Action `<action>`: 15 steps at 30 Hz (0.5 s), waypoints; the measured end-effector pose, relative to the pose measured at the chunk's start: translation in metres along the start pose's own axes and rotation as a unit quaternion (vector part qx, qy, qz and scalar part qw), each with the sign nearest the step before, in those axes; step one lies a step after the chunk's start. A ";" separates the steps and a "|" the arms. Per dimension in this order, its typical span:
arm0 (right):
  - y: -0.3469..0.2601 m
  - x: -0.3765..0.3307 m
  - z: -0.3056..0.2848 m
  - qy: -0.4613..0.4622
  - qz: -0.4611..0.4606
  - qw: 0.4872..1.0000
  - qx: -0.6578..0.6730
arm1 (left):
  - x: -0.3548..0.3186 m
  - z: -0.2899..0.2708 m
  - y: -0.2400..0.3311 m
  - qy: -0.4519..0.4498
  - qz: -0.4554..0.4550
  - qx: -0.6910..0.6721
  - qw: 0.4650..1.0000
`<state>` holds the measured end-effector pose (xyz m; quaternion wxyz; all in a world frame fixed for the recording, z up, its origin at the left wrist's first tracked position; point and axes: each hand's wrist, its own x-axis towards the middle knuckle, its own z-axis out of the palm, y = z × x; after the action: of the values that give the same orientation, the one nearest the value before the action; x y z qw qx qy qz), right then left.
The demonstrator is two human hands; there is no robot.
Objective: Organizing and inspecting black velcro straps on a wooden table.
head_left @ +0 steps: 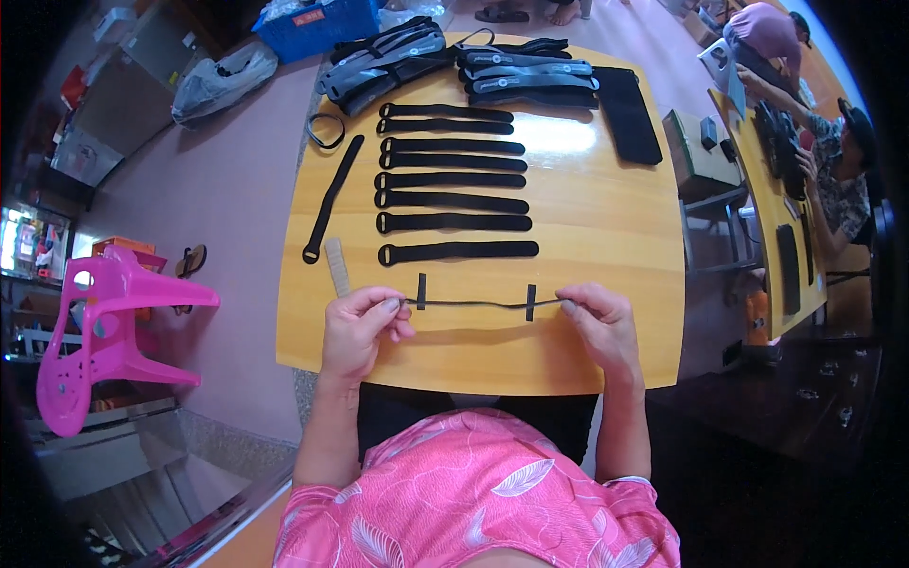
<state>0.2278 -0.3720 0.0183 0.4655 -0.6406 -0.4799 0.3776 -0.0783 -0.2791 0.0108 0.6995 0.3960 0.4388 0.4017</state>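
A thin black strap [473,304], seen edge-on, stretches sideways just over the near part of the table. My left hand [358,327] pinches its left end and my right hand [606,322] pinches its right end. Between the hands, two short black marks [422,292] on the tabletop lie across the strap's line. Just beyond, several flat black straps [459,251] with looped left ends lie in a column. Left of them a single black strap [335,199] lies slanted. A beige strip [337,265] is beside my left hand.
Bundled grey and black straps [525,78] are piled at the far edge of the wooden table [606,227], near a black rectangular piece [630,115] and a curled band [326,131]. A pink stool [123,284] stands left; people work at another table [784,284] on the right.
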 end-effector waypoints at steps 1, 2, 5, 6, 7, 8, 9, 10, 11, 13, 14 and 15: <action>-0.001 0.000 -0.001 0.000 0.002 1.000 0.001 | 0.001 0.000 0.002 -0.010 0.004 -0.009 1.000; -0.004 0.000 -0.003 -0.008 -0.021 1.000 -0.021 | 0.001 0.000 0.003 -0.019 0.008 -0.019 1.000; 0.000 0.002 -0.001 -0.007 -0.042 0.998 -0.035 | 0.007 0.004 0.001 -0.001 0.042 0.081 0.996; 0.002 0.002 0.000 0.001 -0.041 0.999 -0.027 | 0.008 0.004 0.001 -0.001 0.041 0.081 0.996; 0.001 0.002 0.001 0.001 -0.040 0.999 -0.026 | 0.009 0.004 0.001 0.004 0.032 0.095 0.995; -0.001 0.002 0.003 0.009 -0.006 1.000 -0.018 | 0.009 0.004 0.001 0.009 0.023 0.109 0.994; -0.004 0.002 0.004 0.019 0.027 0.999 -0.010 | 0.010 0.004 0.002 0.009 0.022 0.110 0.994; -0.006 0.003 0.004 0.019 0.028 0.999 -0.010 | 0.011 0.002 0.002 0.011 0.016 0.106 0.994; -0.008 0.003 0.004 0.009 0.027 1.000 0.003 | 0.012 0.002 0.002 0.012 0.011 0.102 0.995; -0.010 0.005 0.004 -0.001 0.027 1.000 0.016 | 0.012 0.004 0.003 0.007 0.012 0.068 0.998; -0.012 0.006 0.003 -0.010 0.019 1.000 -0.011 | 0.011 0.004 0.004 0.001 0.015 0.034 0.999; -0.012 0.006 0.002 -0.018 0.012 0.999 -0.038 | 0.011 0.004 0.004 0.001 0.013 0.034 0.999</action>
<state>0.2247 -0.3641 0.0288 0.4275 -0.6564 -0.4947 0.3763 -0.0723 -0.2679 0.0126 0.6799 0.4250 0.4476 0.3960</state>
